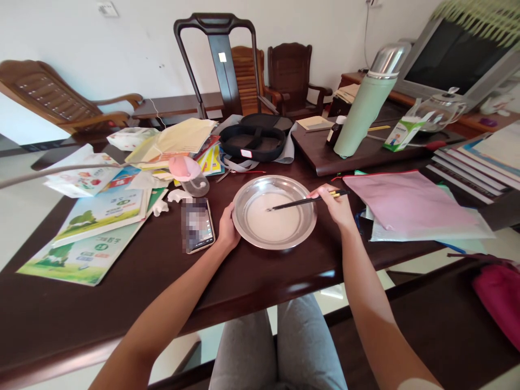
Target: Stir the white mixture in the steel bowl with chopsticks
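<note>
In the middle of the frame a shallow metal basin point(275, 242) rests on the dark table point(284, 271), with a pale, cloudy liquid point(272, 222) in it. The left hand point(228, 226) grasps its rim at the left edge; the right hand point(333, 203), right of centre, pinches what look like dark chopsticks point(292, 203), slanted across the rim with their tips at the liquid – whether they touch the bottom is hidden.

A brisk stir could slop liquid over the low wall, and a slackened left hand could let the basin slide or tip. The nearest loss would be the phone point(208, 238), lying just beside the left wrist; papers and workbooks point(87, 254) at the left of the frame could get wet too.

Space is tight around the basin: a black case point(252, 143) sits behind it at upper centre, a pink-lidded cup point(190, 173) and small white pieces point(160, 207) lie to the upper left. A pink pouch point(414, 200) on the right borders the right forearm – a wide swing there could brush it. The tall green thermos point(359, 108), upper right, stands farther back
</note>
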{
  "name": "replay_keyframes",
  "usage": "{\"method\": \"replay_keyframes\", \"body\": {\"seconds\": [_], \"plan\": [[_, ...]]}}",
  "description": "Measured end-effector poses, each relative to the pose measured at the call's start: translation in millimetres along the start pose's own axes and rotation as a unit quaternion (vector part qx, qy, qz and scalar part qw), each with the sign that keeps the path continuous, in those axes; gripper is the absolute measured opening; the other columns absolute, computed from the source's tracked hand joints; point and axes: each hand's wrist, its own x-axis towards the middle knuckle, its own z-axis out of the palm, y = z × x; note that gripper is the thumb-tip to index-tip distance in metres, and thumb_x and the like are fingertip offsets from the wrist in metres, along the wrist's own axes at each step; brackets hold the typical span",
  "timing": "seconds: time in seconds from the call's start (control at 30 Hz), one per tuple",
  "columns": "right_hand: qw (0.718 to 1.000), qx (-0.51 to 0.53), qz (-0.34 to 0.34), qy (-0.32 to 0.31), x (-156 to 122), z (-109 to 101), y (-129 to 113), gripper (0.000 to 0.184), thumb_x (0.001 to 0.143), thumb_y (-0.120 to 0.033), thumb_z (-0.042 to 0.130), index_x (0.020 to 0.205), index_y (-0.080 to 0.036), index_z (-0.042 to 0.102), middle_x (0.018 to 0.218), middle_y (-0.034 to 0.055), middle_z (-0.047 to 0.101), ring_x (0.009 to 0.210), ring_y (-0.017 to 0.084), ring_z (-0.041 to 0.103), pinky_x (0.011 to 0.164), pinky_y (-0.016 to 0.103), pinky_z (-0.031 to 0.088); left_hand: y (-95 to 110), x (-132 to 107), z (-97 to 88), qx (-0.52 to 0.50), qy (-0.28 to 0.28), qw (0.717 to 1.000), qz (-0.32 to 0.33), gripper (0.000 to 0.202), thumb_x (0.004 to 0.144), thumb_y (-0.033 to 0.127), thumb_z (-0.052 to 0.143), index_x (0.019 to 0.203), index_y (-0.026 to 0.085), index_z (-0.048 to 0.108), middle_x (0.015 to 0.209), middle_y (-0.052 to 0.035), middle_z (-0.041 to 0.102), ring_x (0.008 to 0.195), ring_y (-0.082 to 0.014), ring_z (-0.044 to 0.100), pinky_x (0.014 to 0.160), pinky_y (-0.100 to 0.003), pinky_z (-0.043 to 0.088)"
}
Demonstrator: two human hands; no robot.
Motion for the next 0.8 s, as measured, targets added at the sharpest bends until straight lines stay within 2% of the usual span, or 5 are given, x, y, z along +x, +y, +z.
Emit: {"method": "replay_keyframes", "body": {"seconds": [0.17,0.37,0.43,0.6,0.8], "plan": [[0.992,0.009,0.006,0.125,3.2,-4.6,4.4,0.063,0.090,-0.081,0.071,0.056,-0.029,0.060,0.058,0.0024,0.072,0.069,0.026,0.078,0.086,0.046,0.066,0.0,-0.2,0.3,0.002,0.001,1.000,-0.008,0.034,0.070,0.050,0.090,0.076,0.023,0.070,0.081,-0.0017,0.078,0.101,-0.0301,0.077,0.094,-0.038,0.060],[1.000,0.007,-0.001,-0.003,0.1,0.1,0.5,0.061,0.085,-0.085,0.075,0.062,-0.028,0.069,0.068,0.0034,0.078,0.073,0.026,0.079,0.085,0.044,0.066,-0.5,1.1,-1.4,0.009,0.007,1.000,-0.003,0.035,0.070,0.050,0.090,0.076,0.022,0.070,0.077,-0.0002,0.076,0.097,-0.0282,0.077,0.093,-0.037,0.060],[1.000,0.002,-0.006,0.003,0.8,-0.2,0.1,0.059,0.085,-0.084,0.076,0.065,-0.028,0.071,0.070,0.0031,0.080,0.075,0.027,0.080,0.086,0.044,0.066,-0.4,0.9,-0.9,0.006,0.006,1.000,0.000,0.035,0.070,0.049,0.090,0.074,0.022,0.069,0.078,-0.0008,0.077,0.096,-0.0279,0.077,0.092,-0.036,0.060],[0.995,0.020,-0.004,0.102,2.7,-4.8,3.9,0.063,0.090,-0.080,0.073,0.056,-0.029,0.063,0.059,0.0027,0.074,0.069,0.027,0.079,0.085,0.047,0.068,-0.6,-0.1,0.3,0.007,0.004,1.000,0.002,0.034,0.070,0.050,0.089,0.076,0.023,0.070,0.080,-0.0013,0.078,0.101,-0.0304,0.077,0.093,-0.038,0.060],[1.000,0.008,0.004,-0.006,-0.4,1.2,-0.1,0.061,0.084,-0.085,0.076,0.062,-0.029,0.069,0.066,0.0027,0.078,0.072,0.027,0.080,0.083,0.045,0.067,-1.3,1.5,-1.6,0.007,0.004,1.000,0.002,0.034,0.070,0.050,0.089,0.077,0.023,0.070,0.079,-0.0007,0.077,0.099,-0.0288,0.077,0.092,-0.036,0.060]]}}
